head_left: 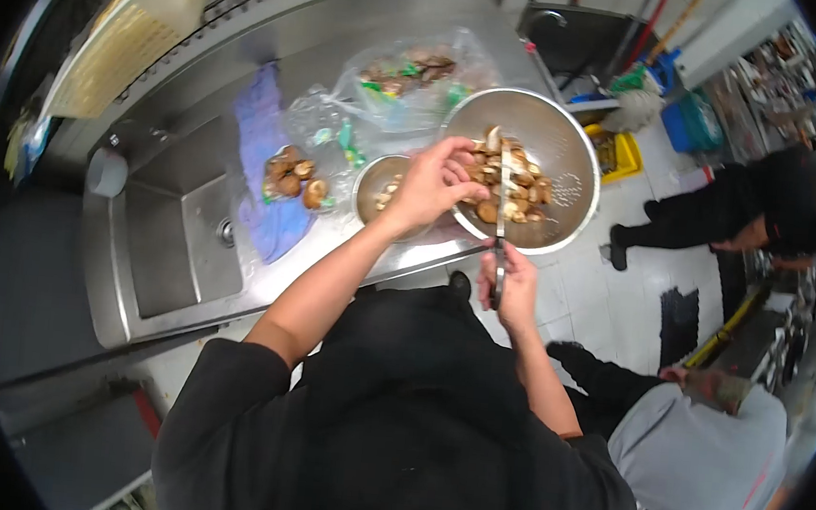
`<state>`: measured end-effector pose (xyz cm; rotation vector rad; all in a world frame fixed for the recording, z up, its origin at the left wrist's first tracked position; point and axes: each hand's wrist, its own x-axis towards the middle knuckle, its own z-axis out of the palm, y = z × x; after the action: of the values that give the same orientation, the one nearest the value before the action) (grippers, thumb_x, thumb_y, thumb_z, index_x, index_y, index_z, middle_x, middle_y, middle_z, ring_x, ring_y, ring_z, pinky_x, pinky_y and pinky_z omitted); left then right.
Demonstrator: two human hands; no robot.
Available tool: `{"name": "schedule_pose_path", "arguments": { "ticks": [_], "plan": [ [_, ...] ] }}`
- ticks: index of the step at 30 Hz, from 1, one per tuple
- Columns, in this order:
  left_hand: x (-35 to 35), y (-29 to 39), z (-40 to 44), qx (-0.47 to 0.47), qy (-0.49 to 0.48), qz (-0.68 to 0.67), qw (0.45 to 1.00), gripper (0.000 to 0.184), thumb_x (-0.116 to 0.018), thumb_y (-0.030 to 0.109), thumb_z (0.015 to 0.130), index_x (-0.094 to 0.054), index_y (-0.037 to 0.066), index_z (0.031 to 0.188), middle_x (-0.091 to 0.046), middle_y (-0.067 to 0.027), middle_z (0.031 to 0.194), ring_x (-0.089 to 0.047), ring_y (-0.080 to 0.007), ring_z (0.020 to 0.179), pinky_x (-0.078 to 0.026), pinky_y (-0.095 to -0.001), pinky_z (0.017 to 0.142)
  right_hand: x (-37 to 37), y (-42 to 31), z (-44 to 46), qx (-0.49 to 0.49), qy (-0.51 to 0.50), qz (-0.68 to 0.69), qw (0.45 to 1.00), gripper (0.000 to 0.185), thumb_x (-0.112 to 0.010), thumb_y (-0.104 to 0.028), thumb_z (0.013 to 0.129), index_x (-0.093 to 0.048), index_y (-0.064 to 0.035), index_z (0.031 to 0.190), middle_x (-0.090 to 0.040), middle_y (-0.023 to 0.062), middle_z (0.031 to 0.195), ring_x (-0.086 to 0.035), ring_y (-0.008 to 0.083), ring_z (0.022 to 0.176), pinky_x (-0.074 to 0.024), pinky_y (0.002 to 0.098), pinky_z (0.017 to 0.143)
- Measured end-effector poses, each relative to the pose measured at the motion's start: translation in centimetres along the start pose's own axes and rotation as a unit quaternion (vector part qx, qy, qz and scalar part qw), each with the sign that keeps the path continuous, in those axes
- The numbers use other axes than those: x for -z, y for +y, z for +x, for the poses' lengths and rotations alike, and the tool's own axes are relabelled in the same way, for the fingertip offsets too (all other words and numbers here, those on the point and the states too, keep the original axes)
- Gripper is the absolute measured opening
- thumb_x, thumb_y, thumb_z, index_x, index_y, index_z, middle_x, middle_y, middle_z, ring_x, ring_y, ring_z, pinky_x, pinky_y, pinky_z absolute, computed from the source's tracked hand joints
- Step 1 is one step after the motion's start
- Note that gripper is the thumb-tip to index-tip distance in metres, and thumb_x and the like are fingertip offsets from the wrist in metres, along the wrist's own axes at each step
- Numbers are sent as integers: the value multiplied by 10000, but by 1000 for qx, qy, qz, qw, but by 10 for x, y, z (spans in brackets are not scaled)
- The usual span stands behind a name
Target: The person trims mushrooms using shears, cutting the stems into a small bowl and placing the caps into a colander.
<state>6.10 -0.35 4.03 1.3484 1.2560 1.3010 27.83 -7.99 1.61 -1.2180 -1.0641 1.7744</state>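
Observation:
My right hand (513,287) is closed round the dark handle of a knife (504,191), whose blade points away from me over a large metal colander (584,178). Cut brown mushrooms (529,183) lie in the colander under the blade. Over the colander's left rim is my left hand (438,183), its fingers bent and apart; whether it holds a piece is unclear. Partly behind that hand, a small metal bowl (365,194) contains pale pieces. Whole mushrooms (287,171) in clear plastic rest on a purple cloth (280,231) to the left.
A plastic bag (412,78) of scraps lies behind the bowl. At left is a sink (175,227), with a wire shelf (226,11) above. Two other people, one in black (748,200) and one in grey (699,460), stand at right.

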Motion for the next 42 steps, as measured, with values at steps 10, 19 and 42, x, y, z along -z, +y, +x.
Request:
{"name": "schedule_pose_path", "arguments": {
  "ticks": [10,19,42],
  "plan": [
    [184,-116,-66,279,89,571,767,446,-682,147,876,-611,29,1300,-540,-270,1405,-593,-494,1186,-522,-512,980,1,7,-5,-33,-7,19,999,397,-685,-320,1010,-591,-1,1226,-619,58,679,-558,119,432,-404,256,348],
    [183,-113,-85,303,89,489,813,465,-766,243,857,-550,59,1226,-543,-225,1312,-604,-442,1145,-500,-493,980,-52,-6,7,-78,-106,-97,987,511,-812,-251,915,-579,24,1278,-627,5,715,-530,45,510,-390,215,446],
    [118,-26,-102,139,288,-247,914,394,-636,142,1037,-581,-29,1387,-720,-131,1193,-696,-144,997,-587,-286,835,-74,14,8,218,-102,-499,832,677,-779,-299,849,-506,-27,1405,-699,192,1088,-706,365,866,-568,477,736]
  ]
}}
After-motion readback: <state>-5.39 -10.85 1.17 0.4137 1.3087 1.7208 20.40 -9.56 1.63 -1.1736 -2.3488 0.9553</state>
